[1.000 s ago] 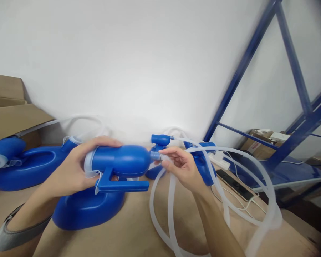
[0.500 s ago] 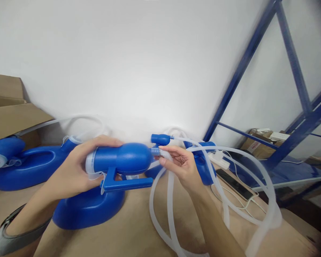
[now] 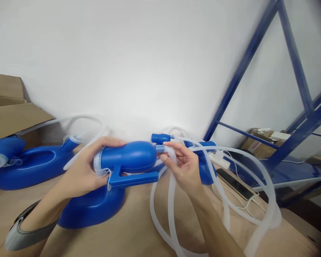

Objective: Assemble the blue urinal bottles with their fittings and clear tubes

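Note:
My left hand [image 3: 82, 171] is wrapped around the capped end of a blue plastic urinal head [image 3: 133, 157], which lies sideways with its angled handle [image 3: 141, 179] underneath. A clear lid [image 3: 97, 163] covers the end near my palm. At the other end, a narrow nozzle [image 3: 158, 149] meets a clear hose [image 3: 171, 200]. My right hand [image 3: 186, 166] pinches that hose between thumb and fingers beside a thin metal ring [image 3: 164, 147] at the joint. Under my left hand, a blue urinal bottle [image 3: 93, 210] rests on the tabletop.
More blue bottles [image 3: 40, 167] stand at the left by an open cardboard box [image 3: 16, 119]. Behind my right hand are another small blue head [image 3: 161, 138] and a bottle [image 3: 206, 167]. Looped hoses [image 3: 269, 178], a phone [image 3: 235, 184] and a power strip [image 3: 220, 160] lie right, near a blue metal rack [image 3: 238, 78].
My left hand and the urinal head have shifted slightly right and up. The hose end has moved right with my right hand's fingertips, and more nozzle shows.

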The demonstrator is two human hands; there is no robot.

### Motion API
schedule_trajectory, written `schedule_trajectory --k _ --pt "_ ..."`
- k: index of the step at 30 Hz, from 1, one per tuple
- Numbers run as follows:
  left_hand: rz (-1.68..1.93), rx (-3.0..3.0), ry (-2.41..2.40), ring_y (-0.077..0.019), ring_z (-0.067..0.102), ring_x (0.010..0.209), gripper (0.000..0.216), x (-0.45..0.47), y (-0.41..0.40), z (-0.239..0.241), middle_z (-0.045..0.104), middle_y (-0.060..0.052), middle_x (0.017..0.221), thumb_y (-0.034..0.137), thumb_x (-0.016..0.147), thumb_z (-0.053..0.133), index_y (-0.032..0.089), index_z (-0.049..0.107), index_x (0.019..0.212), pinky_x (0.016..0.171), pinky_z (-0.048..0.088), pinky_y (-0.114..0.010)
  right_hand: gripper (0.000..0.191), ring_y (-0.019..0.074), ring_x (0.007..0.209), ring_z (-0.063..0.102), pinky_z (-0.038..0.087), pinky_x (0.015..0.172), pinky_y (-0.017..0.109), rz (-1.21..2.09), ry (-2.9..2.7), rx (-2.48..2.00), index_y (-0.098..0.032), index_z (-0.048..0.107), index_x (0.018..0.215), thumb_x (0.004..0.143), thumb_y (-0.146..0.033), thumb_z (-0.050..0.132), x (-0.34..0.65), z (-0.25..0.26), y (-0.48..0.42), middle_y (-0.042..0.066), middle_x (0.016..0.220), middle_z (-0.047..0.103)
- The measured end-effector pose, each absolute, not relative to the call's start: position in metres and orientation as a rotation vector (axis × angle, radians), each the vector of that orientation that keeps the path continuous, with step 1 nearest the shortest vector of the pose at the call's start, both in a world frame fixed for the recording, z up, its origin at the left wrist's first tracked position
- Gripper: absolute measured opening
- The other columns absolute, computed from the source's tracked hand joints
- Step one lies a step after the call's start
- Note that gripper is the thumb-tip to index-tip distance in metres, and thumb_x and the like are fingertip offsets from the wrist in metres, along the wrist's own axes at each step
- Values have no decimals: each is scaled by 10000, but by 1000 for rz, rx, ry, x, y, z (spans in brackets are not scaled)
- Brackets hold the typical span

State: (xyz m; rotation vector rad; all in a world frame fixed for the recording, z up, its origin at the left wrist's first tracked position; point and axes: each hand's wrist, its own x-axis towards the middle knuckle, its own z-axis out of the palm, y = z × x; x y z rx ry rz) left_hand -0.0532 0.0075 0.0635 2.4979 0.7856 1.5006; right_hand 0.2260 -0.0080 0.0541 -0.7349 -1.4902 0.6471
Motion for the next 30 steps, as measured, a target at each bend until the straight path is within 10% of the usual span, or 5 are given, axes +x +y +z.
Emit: schedule_trajectory --k 21,26,30 --pt "1422 2591 816 -235 729 1112 505 -56 7 66 730 -52 1280 345 871 812 281 624 1335 915 603 -304 372 236 1045 778 628 991 413 905 -1624 -749 -259 741 1256 916 -398 805 237 56 -1 62 1151 799" --pt "1495 2715 939 -234 706 1119 410 -67 2 77 724 -61 1257 304 915 714 229 644 1312 960 572 -335 786 177 793 745 631 818 354 1084 -1764 -961 -277 424 1614 936 -467 772 253 58 0 10 959 757" --pt "2074 2394 1339 -260 680 1115 510 -92 -4 83 708 -48 1223 240 812 789 202 658 1304 1019 554 -417 605 118 564 536 474 558 249 1060 -1899 -1094 -244 605 1476 959 -534 723 267 62 -1 -69 662 546"
